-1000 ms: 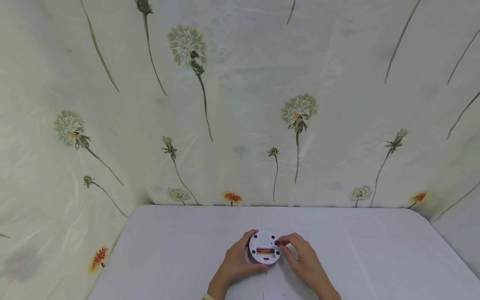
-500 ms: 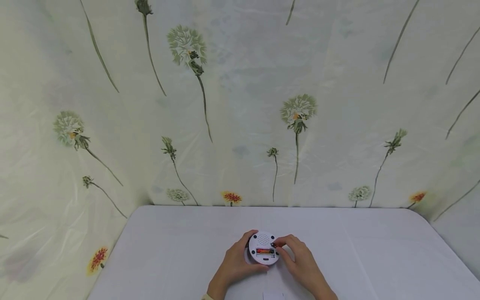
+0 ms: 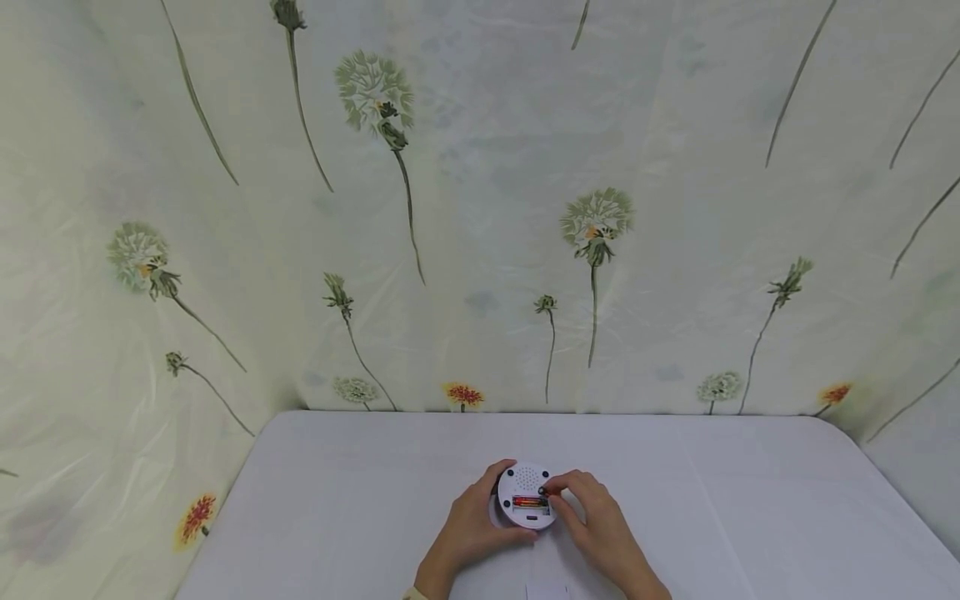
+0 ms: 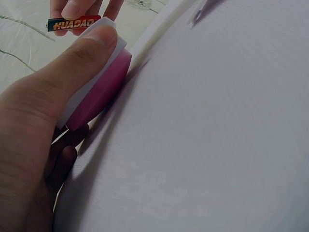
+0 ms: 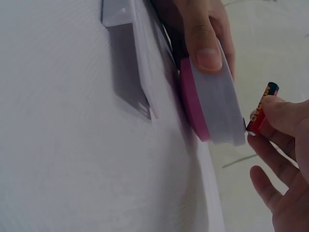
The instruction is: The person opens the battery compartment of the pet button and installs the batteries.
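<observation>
My left hand [image 3: 468, 525] grips a round white device [image 3: 527, 477] by its rim, thumb and fingers on opposite sides. Its underside, with speaker holes, dark feet and an open battery compartment, is turned up. The wrist views show its side is part pink [image 5: 193, 99]. One red battery [image 3: 527, 502] lies in the compartment. Between thumb and fingers, my right hand [image 3: 603, 529] pinches a second battery [image 4: 72, 24], red and black with "HUADAO" on it. That battery is at the device's right side, just over the compartment; the right wrist view cannot tell whether they touch.
A white-covered table [image 3: 360, 508] lies under both hands. On it, close to me, is a white glossy piece [image 5: 118, 12], only partly in view. A flower-printed sheet [image 3: 480, 208] hangs behind the table and at its sides.
My right hand has moved a little left with its battery, from the device's right rim to above the compartment's right end. The left hand and device have stayed nearly still.
</observation>
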Demonstrator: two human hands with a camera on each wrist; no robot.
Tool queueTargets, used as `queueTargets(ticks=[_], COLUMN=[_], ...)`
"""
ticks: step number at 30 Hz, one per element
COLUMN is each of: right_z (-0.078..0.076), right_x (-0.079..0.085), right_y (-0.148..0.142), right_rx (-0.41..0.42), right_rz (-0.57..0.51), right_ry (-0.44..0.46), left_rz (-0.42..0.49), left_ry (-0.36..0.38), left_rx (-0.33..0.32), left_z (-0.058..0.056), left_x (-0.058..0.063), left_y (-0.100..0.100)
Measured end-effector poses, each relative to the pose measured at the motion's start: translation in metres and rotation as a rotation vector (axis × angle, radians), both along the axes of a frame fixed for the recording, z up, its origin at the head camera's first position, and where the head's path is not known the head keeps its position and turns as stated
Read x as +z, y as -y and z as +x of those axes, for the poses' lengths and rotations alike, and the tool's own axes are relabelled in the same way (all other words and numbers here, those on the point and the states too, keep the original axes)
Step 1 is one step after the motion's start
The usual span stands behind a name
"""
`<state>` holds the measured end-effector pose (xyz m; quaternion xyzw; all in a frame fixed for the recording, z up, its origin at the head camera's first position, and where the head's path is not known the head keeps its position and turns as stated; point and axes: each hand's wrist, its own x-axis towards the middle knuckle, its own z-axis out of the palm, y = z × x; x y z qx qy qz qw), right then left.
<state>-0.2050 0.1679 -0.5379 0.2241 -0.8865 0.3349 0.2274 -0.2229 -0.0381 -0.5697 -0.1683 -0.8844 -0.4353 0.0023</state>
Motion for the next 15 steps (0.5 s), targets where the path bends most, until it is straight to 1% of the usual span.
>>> queueTargets(ticks=[4, 7, 12, 15], right_z=[0.0003, 0.0011, 0.0016, 0.0018], right_x=[-0.0001, -0.0008, -0.0039, -0.0050], right_y=[0.0014, 0.0029, 0.0070, 0.0094], right_rx=[0.007, 0.025, 0.084, 0.103], right_rz=[0.001, -0.004, -0.031, -0.041], right_ry=[0.019, 0.017, -0.047, -0.064], left_rz=[-0.007, -0.012, -0.018, -0.018], left_ry=[-0.013, -0.019, -0.001, 0.007], left_rx=[-0.004, -0.006, -0.002, -0.002], left_z=[-0.0004, -0.0008, -0.0007, -0.0007], left_x=[-0.0006, -0.0009, -0.0001, 0.0001], left_y=[0.0000, -0.0001, 0.0001, 0.0001])
